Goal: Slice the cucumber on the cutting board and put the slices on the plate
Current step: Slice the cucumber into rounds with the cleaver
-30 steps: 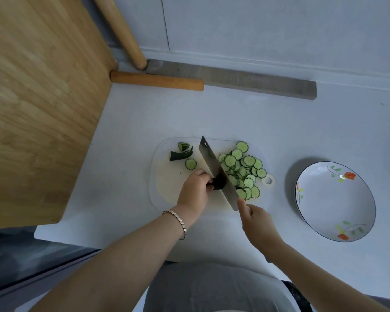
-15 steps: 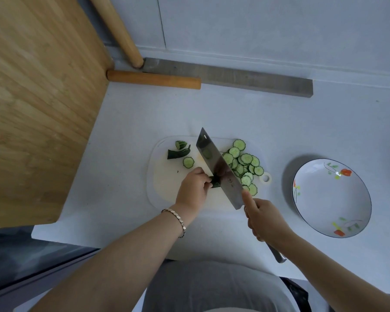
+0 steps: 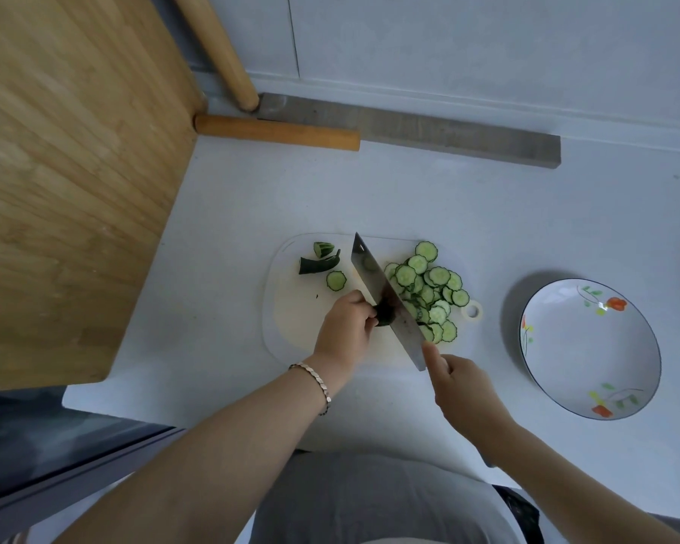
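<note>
While left hand (image 3: 344, 327) pinches cucumber stub (image 3: 385, 316), knife (image 3: 379, 288) alongside, in right hand (image 3: 462, 386)

slices (image 3: 428, 286) on board (image 3: 291, 323), plate (image 3: 589, 349) right

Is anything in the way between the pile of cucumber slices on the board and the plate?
Nothing visible. Only bare white countertop lies between the pile of round green cucumber slices on the white cutting board and the white flower-painted plate to its right, which holds nothing yet.
</note>
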Demonstrator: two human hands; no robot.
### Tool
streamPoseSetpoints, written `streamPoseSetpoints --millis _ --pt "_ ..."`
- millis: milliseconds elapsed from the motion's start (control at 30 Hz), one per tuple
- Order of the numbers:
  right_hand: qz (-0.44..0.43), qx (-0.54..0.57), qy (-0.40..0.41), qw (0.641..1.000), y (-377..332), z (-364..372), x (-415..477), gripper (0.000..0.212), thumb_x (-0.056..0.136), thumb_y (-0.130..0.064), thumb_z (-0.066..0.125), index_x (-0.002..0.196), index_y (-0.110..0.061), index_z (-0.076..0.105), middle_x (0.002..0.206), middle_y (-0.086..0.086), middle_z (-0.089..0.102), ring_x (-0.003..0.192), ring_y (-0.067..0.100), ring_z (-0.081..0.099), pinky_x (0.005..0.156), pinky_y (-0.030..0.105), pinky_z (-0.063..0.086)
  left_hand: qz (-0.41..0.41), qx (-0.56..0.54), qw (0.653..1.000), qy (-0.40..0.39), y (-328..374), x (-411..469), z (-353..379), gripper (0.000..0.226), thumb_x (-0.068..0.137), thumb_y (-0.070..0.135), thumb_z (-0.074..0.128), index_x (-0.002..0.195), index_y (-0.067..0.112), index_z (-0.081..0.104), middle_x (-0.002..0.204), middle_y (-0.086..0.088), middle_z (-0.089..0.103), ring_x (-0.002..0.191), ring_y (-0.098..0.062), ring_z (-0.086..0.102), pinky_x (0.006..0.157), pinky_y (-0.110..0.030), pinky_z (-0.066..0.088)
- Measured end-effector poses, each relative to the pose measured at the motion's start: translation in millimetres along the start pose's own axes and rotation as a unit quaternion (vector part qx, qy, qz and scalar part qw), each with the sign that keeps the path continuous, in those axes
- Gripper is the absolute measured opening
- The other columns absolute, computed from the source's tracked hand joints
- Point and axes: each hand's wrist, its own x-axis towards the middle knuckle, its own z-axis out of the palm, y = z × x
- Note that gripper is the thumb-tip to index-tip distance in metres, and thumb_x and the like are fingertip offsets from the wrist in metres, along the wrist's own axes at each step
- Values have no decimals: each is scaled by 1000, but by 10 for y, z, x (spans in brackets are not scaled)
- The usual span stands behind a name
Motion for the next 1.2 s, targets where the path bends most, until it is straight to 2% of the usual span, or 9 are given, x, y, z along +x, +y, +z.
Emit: streamPoseSetpoints --millis 100,200,300,433,633,1033,1200 --pt "-5 2 6 1000 0 97 102 50 95 -50 31 65 -10 28 62 8 37 57 20 33 57 32 28 14 -4 1000 1 -27 -29 -7 13 85 -1 56 89 -6 67 93 -19 60 85 -30 58 71 -24 41" --pt "3 54 -2 999 42 126 167 49 94 -51 33 67 -10 33 62 8 38 57 21 34 59 30 31 20 -15 1000 -1 -84 -52 -19 16 85 -4 55 96 -6 67 96 -19 61 88 -28 57 75 -22 40" --pt "39 138 -22 989 66 65 179 49 92 -54 37 69 -11 37 57 7 36 51 20 31 50 28 30 0 -28 1000 9 -89 -40 -21 18 85 -4 56 99 -3 67 98 -16 61 87 -21 54 76 -14 35" --pt "39 159 -28 986 75 -44 142 49 90 -56 39 69 -11 36 53 4 31 44 17 25 45 23 24 7 -22 1000 11 -36 -4 2 15 82 -2 59 94 -2 68 96 -17 64 88 -30 59 78 -27 45" --pt "-4 99 -13 995 68 -93 89 50 91 -55 37 63 -13 37 49 1 41 46 18 34 52 26 32 4 1 1000 9 -27 9 -15 14 81 -3 59 91 -5 68 93 -20 65 85 -35 60 76 -35 50" --pt "-10 85 -16 996 55 -137 60 52 93 -54 37 60 -14 35 49 1 40 46 19 35 51 26 32 24 36 999 -11 -19 40 -15 15 83 -3 55 89 -6 69 89 -20 63 86 -35 57 70 -41 53" --pt "-12 51 -19 998 43 -143 55 51 93 -54 35 65 -12 34 59 9 38 54 22 34 58 30 32 32 40 999 -11 -26 45 6 14 82 -5 55 83 -7 69 84 -21 62 82 -36 57 67 -44 54"
